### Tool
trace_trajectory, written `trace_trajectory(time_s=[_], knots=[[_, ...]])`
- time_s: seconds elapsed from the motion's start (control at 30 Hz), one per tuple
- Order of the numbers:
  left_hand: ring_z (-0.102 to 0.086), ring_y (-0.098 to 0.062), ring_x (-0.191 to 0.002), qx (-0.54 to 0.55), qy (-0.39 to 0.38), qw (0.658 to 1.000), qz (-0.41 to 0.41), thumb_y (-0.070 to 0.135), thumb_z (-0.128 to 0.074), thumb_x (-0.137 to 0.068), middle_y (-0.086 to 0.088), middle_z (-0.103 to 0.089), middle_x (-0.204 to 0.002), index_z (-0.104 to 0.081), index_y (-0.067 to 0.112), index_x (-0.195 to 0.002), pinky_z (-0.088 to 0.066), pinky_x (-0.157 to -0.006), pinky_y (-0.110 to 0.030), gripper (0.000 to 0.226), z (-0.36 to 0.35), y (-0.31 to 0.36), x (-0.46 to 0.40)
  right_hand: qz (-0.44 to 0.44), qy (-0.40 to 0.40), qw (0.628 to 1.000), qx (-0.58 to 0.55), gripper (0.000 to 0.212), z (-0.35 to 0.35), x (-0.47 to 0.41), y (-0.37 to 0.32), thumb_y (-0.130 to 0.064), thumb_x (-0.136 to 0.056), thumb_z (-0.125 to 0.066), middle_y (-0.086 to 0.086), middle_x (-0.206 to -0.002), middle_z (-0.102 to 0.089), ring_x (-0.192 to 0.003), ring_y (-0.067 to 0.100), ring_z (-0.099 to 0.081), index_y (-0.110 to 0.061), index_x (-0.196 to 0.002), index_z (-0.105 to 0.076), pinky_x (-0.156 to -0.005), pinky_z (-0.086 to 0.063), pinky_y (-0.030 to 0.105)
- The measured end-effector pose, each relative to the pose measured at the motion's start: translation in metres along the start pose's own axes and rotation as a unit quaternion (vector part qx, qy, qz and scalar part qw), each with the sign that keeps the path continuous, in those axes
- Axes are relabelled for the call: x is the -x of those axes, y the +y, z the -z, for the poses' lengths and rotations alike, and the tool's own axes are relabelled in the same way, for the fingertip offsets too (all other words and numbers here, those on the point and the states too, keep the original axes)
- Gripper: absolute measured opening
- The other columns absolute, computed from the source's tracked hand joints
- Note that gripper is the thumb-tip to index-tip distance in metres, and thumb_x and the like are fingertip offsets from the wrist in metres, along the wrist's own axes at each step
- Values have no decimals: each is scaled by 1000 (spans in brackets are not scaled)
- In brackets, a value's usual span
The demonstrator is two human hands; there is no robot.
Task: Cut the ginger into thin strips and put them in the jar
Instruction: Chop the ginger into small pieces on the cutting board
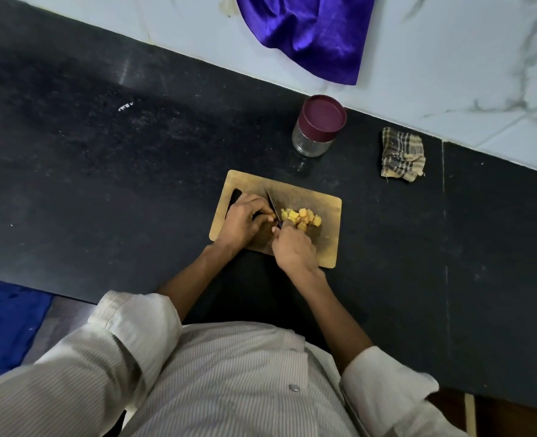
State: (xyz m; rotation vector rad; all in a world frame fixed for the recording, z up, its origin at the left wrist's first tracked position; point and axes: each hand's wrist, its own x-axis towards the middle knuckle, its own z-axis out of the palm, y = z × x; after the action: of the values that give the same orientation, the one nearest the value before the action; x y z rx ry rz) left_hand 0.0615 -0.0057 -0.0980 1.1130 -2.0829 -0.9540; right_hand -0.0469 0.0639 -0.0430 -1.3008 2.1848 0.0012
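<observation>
A small wooden cutting board [317,197] lies on the black counter. On it sits a pile of yellow cut ginger pieces [301,218]. My right hand [294,249] grips the handle of a knife [272,205], whose dark blade points away from me just left of the pile. My left hand [245,220] rests on the board's left part, fingers curled with their tips against the blade; they seem to pinch a ginger piece that is mostly hidden. A glass jar [319,129] with its maroon lid on stands behind the board.
A folded checked cloth [402,156] lies to the right of the jar. Purple fabric [308,29] hangs over the white marble surface at the back. The black counter [103,184] stretches wide to the left. Blue cloth [5,323] sits below the counter's front edge.
</observation>
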Motion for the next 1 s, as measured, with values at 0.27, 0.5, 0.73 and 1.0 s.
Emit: trace_trajectory(time_s=[0.27, 0.5, 0.73, 1.0], knots=[[-54, -11, -97, 4, 12, 1000, 27, 4, -73, -78, 1, -67, -93, -73, 11, -84, -34, -86, -4, 9, -2, 1, -2, -15, -7, 1000, -21, 29, -18, 32, 31, -32, -106, -37, 14, -111, -64, -104, 32, -62, -9, -117, -52, -75, -45, 39], [-53, -12, -99, 10, -4, 1000, 20, 6, -73, -79, 3, -64, -96, -72, 12, -87, -40, -88, -19, 10, 0, 1, 0, -31, -76, 985, -151, 32, -9, 14, 48, -39, -104, -41, 7, -97, -59, -89, 25, -57, -14, -113, -58, -79, -47, 42], [-51, -11, -103, 0, -14, 1000, 25, 8, -71, -81, 4, -63, -100, -71, 14, -89, -38, -90, -20, 10, 1, 2, 0, -40, -51, 970, -235, 30, 5, 1, 46, -42, -104, -40, 1, -86, -53, -68, 14, -50, -22, -121, -55, -50, -37, 26], [-54, -16, -101, -6, -4, 1000, 16, 7, -72, -80, -1, -65, -98, -71, 12, -88, -44, -87, -26, 8, -1, 0, 0, -122, -124, 910, -377, 26, 2, 6, 41, -39, -105, -43, 1, -61, -42, -35, 8, -32, -19, -90, -48, -36, -24, 18]])
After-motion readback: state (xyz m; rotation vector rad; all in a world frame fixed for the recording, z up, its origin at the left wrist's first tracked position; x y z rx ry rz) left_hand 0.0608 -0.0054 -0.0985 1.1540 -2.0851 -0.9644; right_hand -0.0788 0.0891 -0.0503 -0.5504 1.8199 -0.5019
